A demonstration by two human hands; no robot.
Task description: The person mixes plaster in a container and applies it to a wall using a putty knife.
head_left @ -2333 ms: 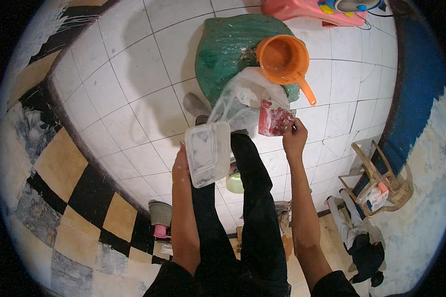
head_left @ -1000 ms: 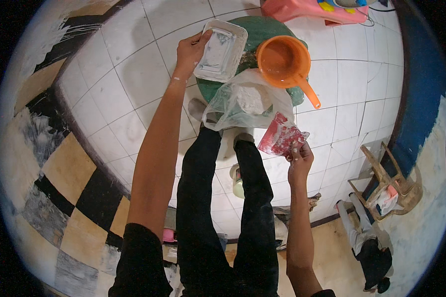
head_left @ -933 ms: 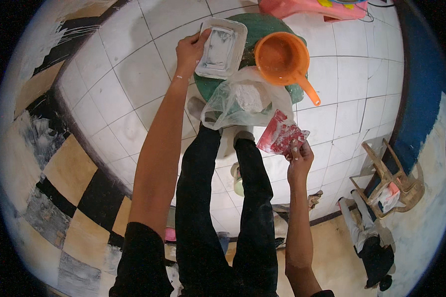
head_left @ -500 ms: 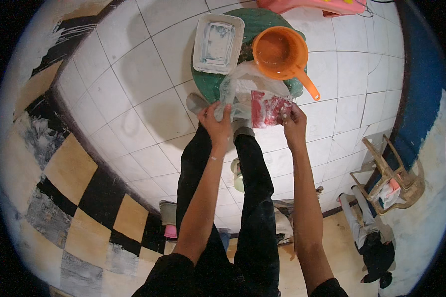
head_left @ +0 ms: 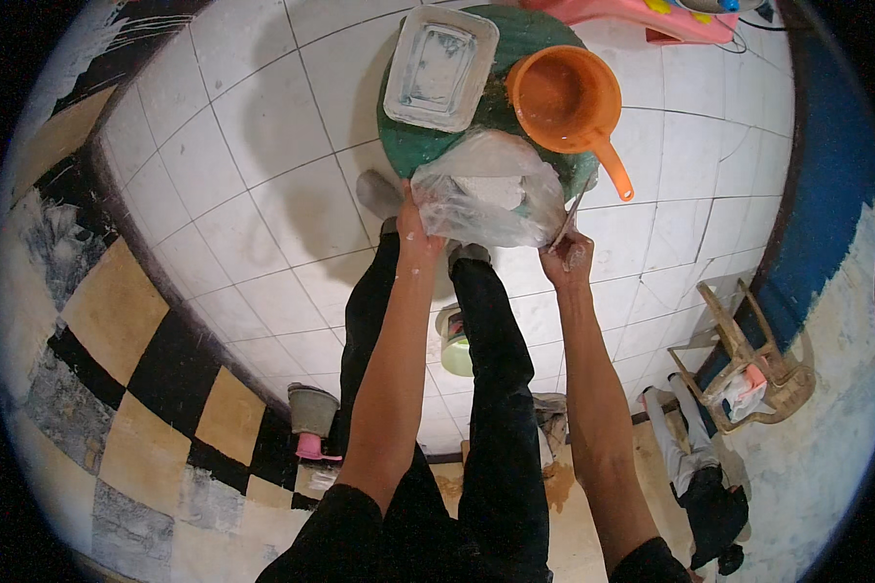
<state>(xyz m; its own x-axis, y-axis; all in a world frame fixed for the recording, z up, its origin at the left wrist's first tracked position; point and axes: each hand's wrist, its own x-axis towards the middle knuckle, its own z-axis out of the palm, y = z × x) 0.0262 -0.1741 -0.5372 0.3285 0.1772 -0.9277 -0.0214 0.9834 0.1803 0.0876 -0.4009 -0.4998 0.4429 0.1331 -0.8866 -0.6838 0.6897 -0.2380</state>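
Note:
My left hand [head_left: 419, 223] grips the near left edge of the clear plastic bag [head_left: 476, 219], which holds white powder [head_left: 486, 191] on the green round surface [head_left: 403, 146]. My right hand [head_left: 568, 256] is closed on the scraper [head_left: 574, 209], now seen nearly edge-on at the bag's right side. Above the bag, a whitish plastic container [head_left: 440, 66] rests at the left, and an orange dipper [head_left: 556, 89] with its handle toward me sits at the right.
A pink plastic item [head_left: 671, 24] is at the top right. A worn plastic chair [head_left: 768, 379] stands by the blue wall, near another person [head_left: 710, 505]. A bucket [head_left: 311, 413] with a pink scoop [head_left: 316, 447] stands by the checkered wall at lower left.
My left hand has let go of the whitish container on the green surface and moved down onto the bag. My right hand has turned the red scraper edge-on beside the bag.

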